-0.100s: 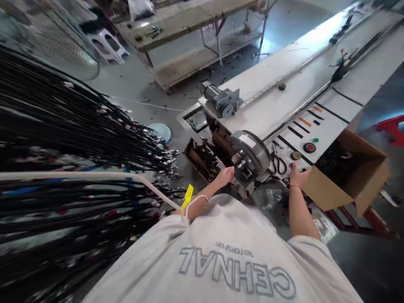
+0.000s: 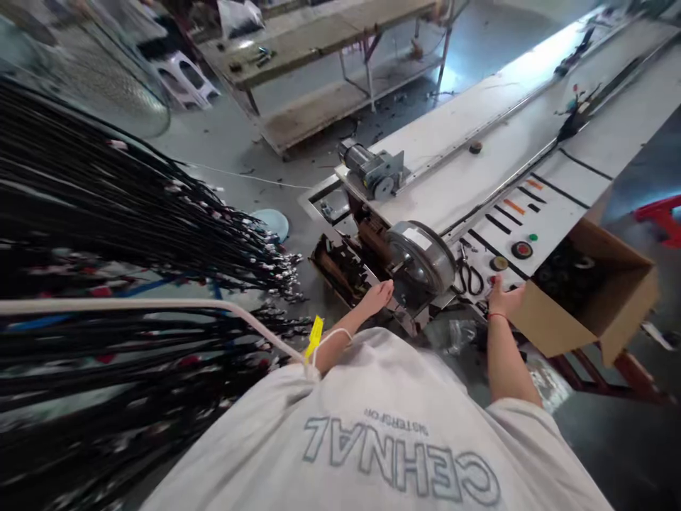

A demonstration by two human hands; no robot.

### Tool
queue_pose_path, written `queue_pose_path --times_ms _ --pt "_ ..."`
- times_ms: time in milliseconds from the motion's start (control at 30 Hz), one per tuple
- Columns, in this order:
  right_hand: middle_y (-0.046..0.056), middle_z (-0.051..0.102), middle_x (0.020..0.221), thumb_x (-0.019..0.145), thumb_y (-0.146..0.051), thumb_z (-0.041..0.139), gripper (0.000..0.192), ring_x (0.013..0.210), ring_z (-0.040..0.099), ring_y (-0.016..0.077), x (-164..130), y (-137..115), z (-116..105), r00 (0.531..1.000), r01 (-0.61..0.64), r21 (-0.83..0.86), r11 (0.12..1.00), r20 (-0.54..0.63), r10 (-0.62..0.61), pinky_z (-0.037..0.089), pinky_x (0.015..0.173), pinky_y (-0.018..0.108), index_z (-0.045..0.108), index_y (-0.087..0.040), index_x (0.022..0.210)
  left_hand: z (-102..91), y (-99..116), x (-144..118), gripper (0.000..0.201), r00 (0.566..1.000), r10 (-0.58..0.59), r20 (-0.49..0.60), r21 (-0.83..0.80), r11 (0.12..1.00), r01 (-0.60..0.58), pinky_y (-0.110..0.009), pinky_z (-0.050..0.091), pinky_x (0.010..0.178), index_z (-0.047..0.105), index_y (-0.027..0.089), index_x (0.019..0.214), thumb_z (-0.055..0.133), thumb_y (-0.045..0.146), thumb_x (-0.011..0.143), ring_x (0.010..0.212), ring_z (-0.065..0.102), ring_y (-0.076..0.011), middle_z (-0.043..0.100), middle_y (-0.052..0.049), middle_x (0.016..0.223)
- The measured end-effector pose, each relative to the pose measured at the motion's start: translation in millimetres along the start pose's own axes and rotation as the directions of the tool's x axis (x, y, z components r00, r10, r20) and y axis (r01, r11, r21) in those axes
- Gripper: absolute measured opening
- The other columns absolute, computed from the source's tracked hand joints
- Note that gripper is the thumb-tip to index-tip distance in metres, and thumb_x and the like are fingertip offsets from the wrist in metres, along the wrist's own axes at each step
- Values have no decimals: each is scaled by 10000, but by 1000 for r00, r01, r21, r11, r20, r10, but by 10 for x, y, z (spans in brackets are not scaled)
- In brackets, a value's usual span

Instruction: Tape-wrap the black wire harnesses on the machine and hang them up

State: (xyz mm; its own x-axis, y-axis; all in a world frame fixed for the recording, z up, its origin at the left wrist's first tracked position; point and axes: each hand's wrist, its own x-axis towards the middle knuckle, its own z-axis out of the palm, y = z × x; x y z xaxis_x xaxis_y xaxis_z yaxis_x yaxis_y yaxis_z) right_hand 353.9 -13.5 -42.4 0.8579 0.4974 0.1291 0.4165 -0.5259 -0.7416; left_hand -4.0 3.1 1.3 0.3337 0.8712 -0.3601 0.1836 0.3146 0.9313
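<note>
A large grey wheel (image 2: 425, 252) with a white label sits at the near end of a long white bench. Just in front of the wheel is my left hand (image 2: 377, 297), its fingers closed together; anything inside them is too small to make out. My right hand (image 2: 505, 298) rests at the bench's near edge with its thumb raised at a small red button (image 2: 492, 281) and its fingers apart. Black-handled scissors (image 2: 471, 277) lie between the wheel and this hand. Close by are a yellowish tape roll (image 2: 499, 263) and a black roll with a red centre (image 2: 522, 250).
An open cardboard box (image 2: 622, 291) holding dark items stands right of my right hand. Bundles of black cables (image 2: 159, 234) hang at the left. A motor (image 2: 367, 165) is mounted on the white bench (image 2: 457, 191). A workbench (image 2: 330, 42) stands behind.
The wheel's inner side looks different, and a light piece near its hub no longer shows there. My left hand has shifted very slightly left. My right hand stays put.
</note>
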Motion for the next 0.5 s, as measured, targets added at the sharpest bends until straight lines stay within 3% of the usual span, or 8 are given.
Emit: queue_pose_path --times_ms 133,233,333,400,500 --pt "247 465 1421 818 -592 558 840 1319 444 338 0 16 11 1000 11 5 1000 -4 -11 330 1098 457 384 -37 1424 -90 -10 19 574 999 41 22 -35 999 -40 -224 285 442 418 204 615 467 735 826 431 336 -74 369 68 461" --pt "260 436 1441 770 -612 611 920 1338 417 349 -5 7 9 1000 -3 -25 1000 -13 3 302 1119 460 372 -13 1426 -206 -110 -14 555 972 32 233 19 999 -37 -233 393 523 513 176 641 561 711 782 517 471 -99 525 21 539" --pt "263 426 1446 752 -612 633 952 1339 410 362 -15 -20 1 1000 -21 -41 999 3 21 302 1118 472 356 -13 1438 -370 -315 -139 488 908 -74 413 267 963 -42 -259 463 642 619 156 698 678 641 712 657 578 -149 660 -27 684" --pt "265 419 1447 775 -607 611 935 1349 394 366 -23 -39 -6 999 -49 -47 998 17 50 298 1121 475 340 -17 1448 -488 -469 -265 445 932 -91 352 414 908 -68 -271 466 669 642 159 752 683 600 716 693 589 -168 677 -29 726" --pt "300 339 1478 812 -606 566 946 1390 316 390 -30 -62 -18 995 -58 -62 996 78 62 236 1143 511 265 7 1466 -645 -642 -472 413 986 -13 169 543 835 -82 -288 452 688 636 158 791 573 566 807 720 587 -186 673 -38 752"
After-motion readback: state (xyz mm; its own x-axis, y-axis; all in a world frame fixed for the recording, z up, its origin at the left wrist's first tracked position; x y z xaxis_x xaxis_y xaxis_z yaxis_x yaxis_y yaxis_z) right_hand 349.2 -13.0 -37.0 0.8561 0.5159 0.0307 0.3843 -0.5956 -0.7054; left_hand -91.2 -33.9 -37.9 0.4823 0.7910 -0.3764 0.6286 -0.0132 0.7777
